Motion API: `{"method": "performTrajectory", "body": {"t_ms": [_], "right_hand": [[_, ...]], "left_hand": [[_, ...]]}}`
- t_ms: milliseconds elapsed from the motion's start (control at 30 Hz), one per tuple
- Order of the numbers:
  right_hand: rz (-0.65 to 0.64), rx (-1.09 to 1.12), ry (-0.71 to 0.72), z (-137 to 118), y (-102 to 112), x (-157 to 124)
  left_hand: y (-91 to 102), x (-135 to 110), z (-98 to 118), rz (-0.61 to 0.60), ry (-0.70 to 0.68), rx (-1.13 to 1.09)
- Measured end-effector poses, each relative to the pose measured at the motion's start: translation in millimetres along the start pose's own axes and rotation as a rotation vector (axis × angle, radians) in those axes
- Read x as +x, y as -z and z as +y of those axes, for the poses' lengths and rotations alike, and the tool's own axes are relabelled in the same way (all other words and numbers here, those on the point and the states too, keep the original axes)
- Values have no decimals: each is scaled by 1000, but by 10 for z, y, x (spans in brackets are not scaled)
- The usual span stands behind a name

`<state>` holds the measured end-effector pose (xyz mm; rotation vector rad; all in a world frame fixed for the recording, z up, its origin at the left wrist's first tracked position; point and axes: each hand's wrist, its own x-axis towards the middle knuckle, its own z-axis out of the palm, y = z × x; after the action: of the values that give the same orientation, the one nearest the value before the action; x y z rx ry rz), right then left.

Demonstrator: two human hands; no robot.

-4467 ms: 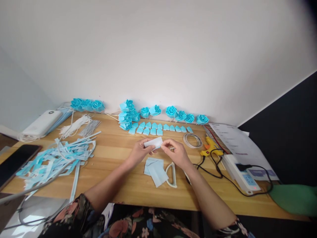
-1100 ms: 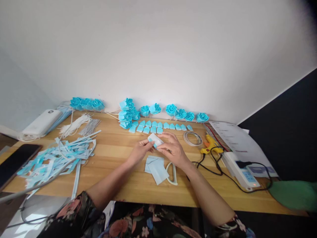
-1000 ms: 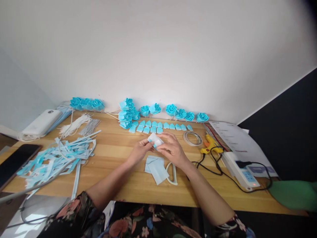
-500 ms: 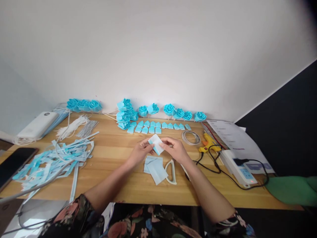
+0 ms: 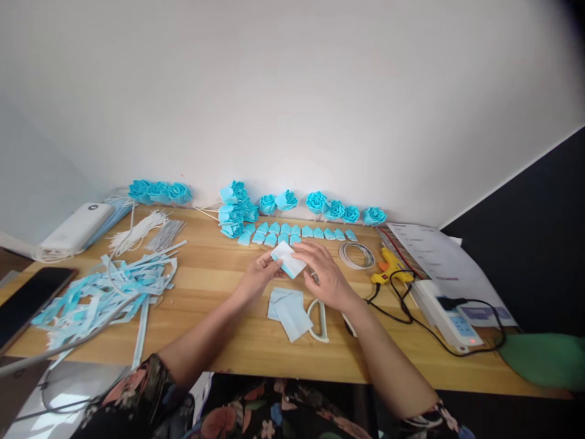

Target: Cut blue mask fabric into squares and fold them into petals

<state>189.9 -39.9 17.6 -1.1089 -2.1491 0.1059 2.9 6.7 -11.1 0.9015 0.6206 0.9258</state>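
Pinched in my left hand [image 5: 258, 272] is a small piece of thin white cloth-like sheet [image 5: 289, 258], its lower edge showing blue. My right hand [image 5: 323, 274] has its fingers stretched over the sheet's right side, the thumb apart below. Whether those fingertips press on the sheet or only hover, I cannot tell. Pale blue rectangles [image 5: 292, 316] of similar material lie overlapping on the table just below. Beside them sits a pair of scissors with a white handle [image 5: 322, 320], partly hidden under my right forearm. Folded blue petals [image 5: 274, 228] are lined up in rows beyond my hands.
Blue fabric roses [image 5: 235, 210] stand along the wall. Cut strips [image 5: 109, 292], white cords [image 5: 139, 231] and a phone [image 5: 31, 305] lie left. On the right are a tape roll [image 5: 357, 245], a yellow glue gun [image 5: 390, 268], its cable and a power strip [image 5: 452, 317].
My right thumb has come off the sheet, and the right fingers have spread out over its right side. The left hand keeps its pinch. The whole view has shifted slightly.
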Motion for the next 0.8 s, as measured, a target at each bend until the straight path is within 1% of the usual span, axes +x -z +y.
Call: {"method": "performTrajectory", "body": {"t_ms": [100, 233, 367, 500, 633, 800], "right_hand": [[-30, -54, 50, 20, -39, -13], [-35, -33, 93, 29, -60, -8], [-2, 15, 63, 21, -90, 6], [28, 81, 10, 17, -133, 1], [76, 138, -103, -2, -145, -6], [119, 354, -359, -27, -157, -10]], "left_hand": [[-2, 2, -16, -6, 5, -11], [6, 2, -45, -21, -7, 29], [1, -9, -48, -41, -12, 87], [-19, -21, -20, -6, -78, 195], [-48, -28, 13, 9, -118, 254], [-74, -35, 19, -17, -117, 260]]}}
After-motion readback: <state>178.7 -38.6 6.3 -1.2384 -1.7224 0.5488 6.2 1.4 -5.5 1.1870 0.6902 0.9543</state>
